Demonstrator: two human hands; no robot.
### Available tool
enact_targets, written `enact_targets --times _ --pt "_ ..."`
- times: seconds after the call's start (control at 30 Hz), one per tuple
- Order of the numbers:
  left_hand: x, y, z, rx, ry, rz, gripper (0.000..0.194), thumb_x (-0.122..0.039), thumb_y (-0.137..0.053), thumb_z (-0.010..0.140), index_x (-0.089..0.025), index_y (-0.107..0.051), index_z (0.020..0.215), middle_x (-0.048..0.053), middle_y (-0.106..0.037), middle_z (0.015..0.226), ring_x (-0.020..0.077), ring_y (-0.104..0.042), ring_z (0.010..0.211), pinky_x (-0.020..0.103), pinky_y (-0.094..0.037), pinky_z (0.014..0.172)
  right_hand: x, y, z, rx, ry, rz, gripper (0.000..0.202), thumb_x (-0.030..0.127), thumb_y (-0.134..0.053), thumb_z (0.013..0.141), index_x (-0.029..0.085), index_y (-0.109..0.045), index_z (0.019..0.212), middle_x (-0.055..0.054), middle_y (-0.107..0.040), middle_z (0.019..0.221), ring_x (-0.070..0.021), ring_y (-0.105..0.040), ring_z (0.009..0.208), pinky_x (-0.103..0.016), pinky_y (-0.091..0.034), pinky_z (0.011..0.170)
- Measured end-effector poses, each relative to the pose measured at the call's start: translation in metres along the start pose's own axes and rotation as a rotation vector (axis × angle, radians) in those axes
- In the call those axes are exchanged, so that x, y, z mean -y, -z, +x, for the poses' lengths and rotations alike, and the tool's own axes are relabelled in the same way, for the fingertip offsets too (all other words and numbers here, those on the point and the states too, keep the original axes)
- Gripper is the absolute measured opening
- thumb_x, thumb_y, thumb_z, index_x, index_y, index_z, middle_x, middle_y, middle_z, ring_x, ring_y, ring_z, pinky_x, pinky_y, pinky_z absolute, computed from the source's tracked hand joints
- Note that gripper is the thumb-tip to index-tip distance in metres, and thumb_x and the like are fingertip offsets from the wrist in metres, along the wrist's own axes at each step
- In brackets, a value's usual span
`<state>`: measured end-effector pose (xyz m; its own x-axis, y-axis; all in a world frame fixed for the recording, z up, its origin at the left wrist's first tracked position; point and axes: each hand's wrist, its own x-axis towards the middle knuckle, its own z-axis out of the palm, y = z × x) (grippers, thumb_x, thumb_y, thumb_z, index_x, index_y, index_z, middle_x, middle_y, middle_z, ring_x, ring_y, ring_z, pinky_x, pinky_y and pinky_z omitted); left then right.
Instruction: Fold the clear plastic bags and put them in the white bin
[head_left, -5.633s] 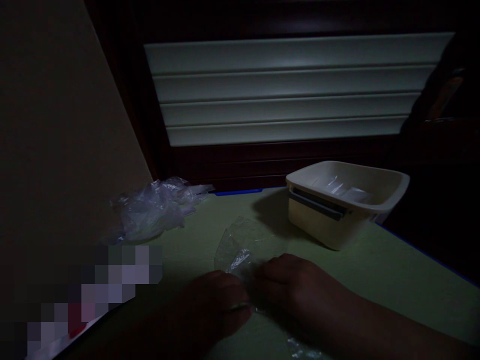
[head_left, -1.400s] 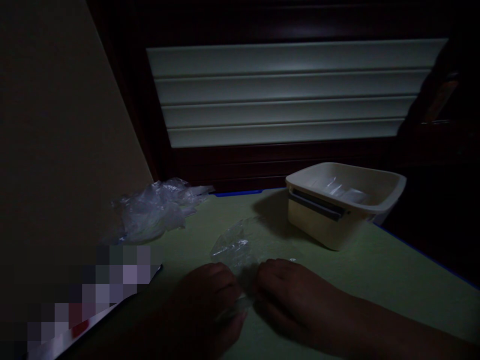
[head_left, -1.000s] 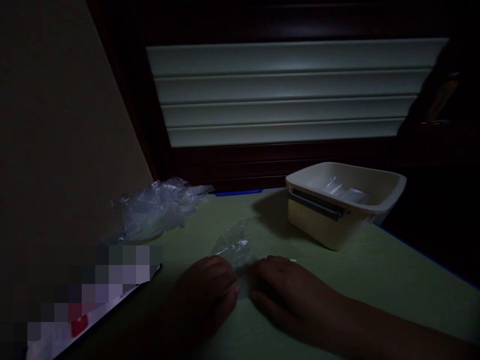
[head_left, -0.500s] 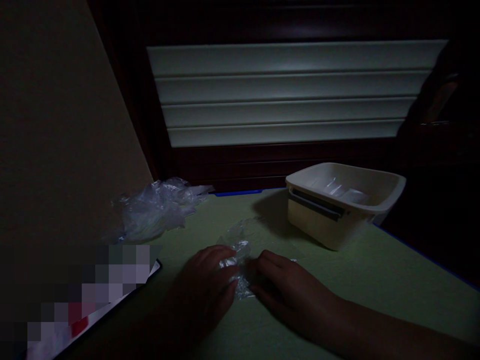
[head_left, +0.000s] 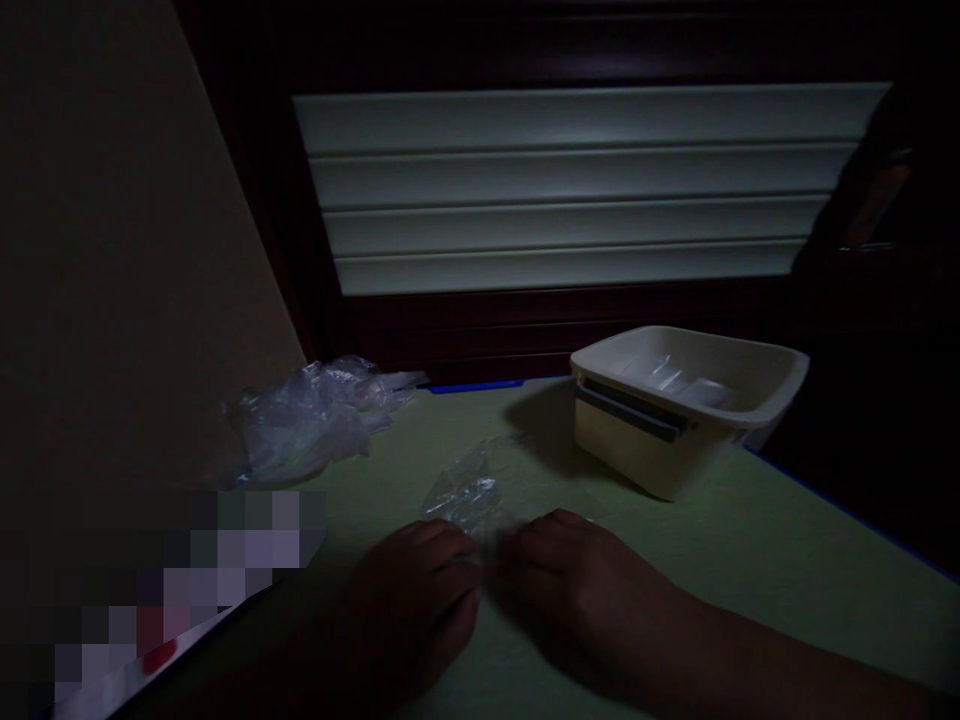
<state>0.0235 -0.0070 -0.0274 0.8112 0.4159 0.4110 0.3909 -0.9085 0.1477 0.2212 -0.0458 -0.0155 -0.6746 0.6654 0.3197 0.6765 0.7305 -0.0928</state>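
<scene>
A crumpled clear plastic bag (head_left: 469, 495) lies on the green tabletop (head_left: 465, 410), its far part spread out and shiny. My left hand (head_left: 420, 600) is curled round the bag's near left edge, thumb close to the fingers. Close beside it, my right hand (head_left: 574, 575) bends its fingers down on the near right part of the bag. The fingertips of both hands almost meet, and they hide the near end of the plastic. The light is dim, and the right fingertips are in shadow.
A cream plastic bin (head_left: 637, 450) with a grey handle stands at the back right, clear plastic inside. A heap of clear plastic bags (head_left: 307, 420) lies at the back left by the wall. A blurred-out flat object (head_left: 187, 600) is at the left. Behind stands a slatted panel (head_left: 570, 190).
Both hands have drawn slightly nearer to me and closed further over the bag's near part. The shiny crumpled piece formerly visible between them is now covered.
</scene>
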Motion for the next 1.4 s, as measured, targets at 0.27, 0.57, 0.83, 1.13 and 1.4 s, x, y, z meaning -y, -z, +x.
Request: enact_targets --times 0.27,0.57,0.83,1.13,1.4 --pt "0.003 -0.002 0.0 -0.074 0.077 0.044 0.018 -0.011 -0.042 0.081 -0.016 -0.059 0.081 0.006 -0.062 0.086 0.0194 -0.055 0.083 0.037 -0.048 0.078 0.0 0.0 0.001 0.095 0.021 -0.118 0.012 0.014 -0.049 0.086 0.017 -0.06 0.083 -0.003 -0.063 0.08 -0.0156 -0.053 0.069 -0.03 -0.036 0.064" --pt "0.008 -0.005 -0.001 -0.128 0.141 0.117 0.017 -0.011 -0.044 0.078 -0.016 -0.059 0.084 0.008 -0.062 0.091 0.023 -0.057 0.086 0.042 -0.05 0.075 -0.001 0.011 0.0 0.17 -0.013 -0.075 0.008 0.013 -0.052 0.081 0.018 -0.059 0.078 -0.002 -0.063 0.08 -0.0148 -0.053 0.07 -0.028 -0.035 0.066" --pt "0.006 -0.004 -0.001 -0.095 0.156 0.197 0.016 -0.013 -0.048 0.077 -0.014 -0.057 0.09 0.011 -0.062 0.096 0.0249 -0.057 0.09 0.043 -0.05 0.077 -0.003 0.016 0.001 0.116 -0.135 -0.046 0.012 0.014 -0.049 0.079 0.016 -0.061 0.078 -0.005 -0.062 0.076 -0.0159 -0.052 0.068 -0.029 -0.036 0.065" --pt "-0.006 0.004 0.002 0.097 0.103 0.315 0.011 -0.015 -0.047 0.081 -0.015 -0.058 0.082 0.008 -0.061 0.079 0.0241 -0.056 0.072 0.042 -0.049 0.064 -0.012 0.023 0.002 0.086 -0.358 -0.037 0.016 0.01 -0.048 0.077 0.014 -0.063 0.081 -0.008 -0.062 0.077 -0.0172 -0.056 0.07 -0.027 -0.039 0.065" --pt "-0.006 0.006 0.003 -0.016 0.057 0.244 0.015 -0.018 -0.044 0.082 -0.015 -0.058 0.079 0.009 -0.061 0.082 0.024 -0.055 0.076 0.041 -0.049 0.066 -0.022 0.008 0.0 0.133 -0.383 -0.147 0.022 0.008 -0.047 0.082 0.012 -0.062 0.098 -0.013 -0.064 0.096 -0.0221 -0.06 0.083 -0.035 -0.043 0.076"
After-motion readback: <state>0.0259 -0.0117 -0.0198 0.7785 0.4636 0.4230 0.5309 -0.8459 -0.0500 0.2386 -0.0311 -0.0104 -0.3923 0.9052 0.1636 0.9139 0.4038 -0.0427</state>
